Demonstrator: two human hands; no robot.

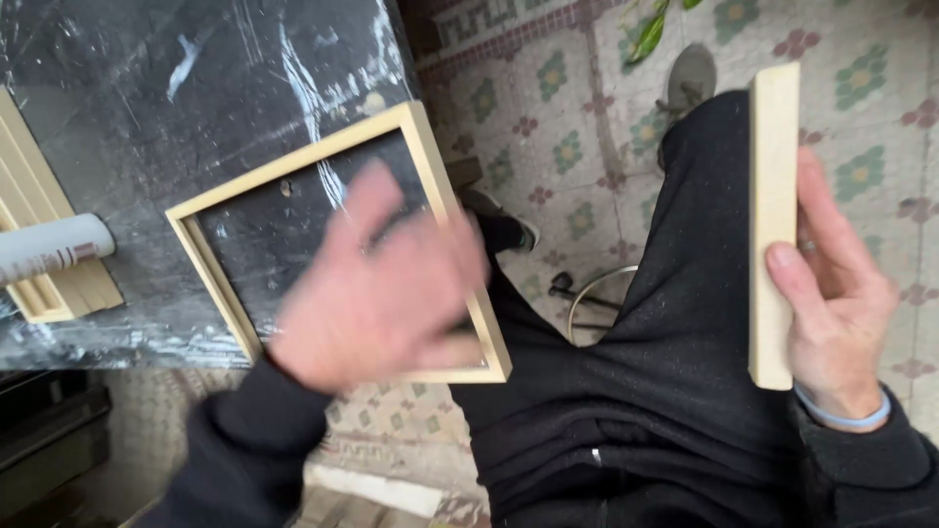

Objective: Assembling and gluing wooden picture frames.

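Blurred with motion, the left hand lies over the lower right part of a pale wooden frame, its fingers spread and loosely curled, the tips near the frame's right rail. Whether the palm presses on the wood or only hovers above it cannot be told from the smear. This square frame rests on a scuffed black work surface, but its near right corner juts past the edge, over the patterned tile floor. That overhang looks like the main risk: a quick sweep or a push from the hand could tip the frame off the edge, and a fall onto tile might knock its mitred corners loose.

Out to the right, the right hand holds a flat pale wooden piece upright and edge-on, with the thumb laid across its near face and the fingers closed behind. The grip sits low on the piece, so the tall upper part could swing or slip if attention stays on the other hand.

Farther left on the surface lie a white tube and a ribbed strip of pale moulding.
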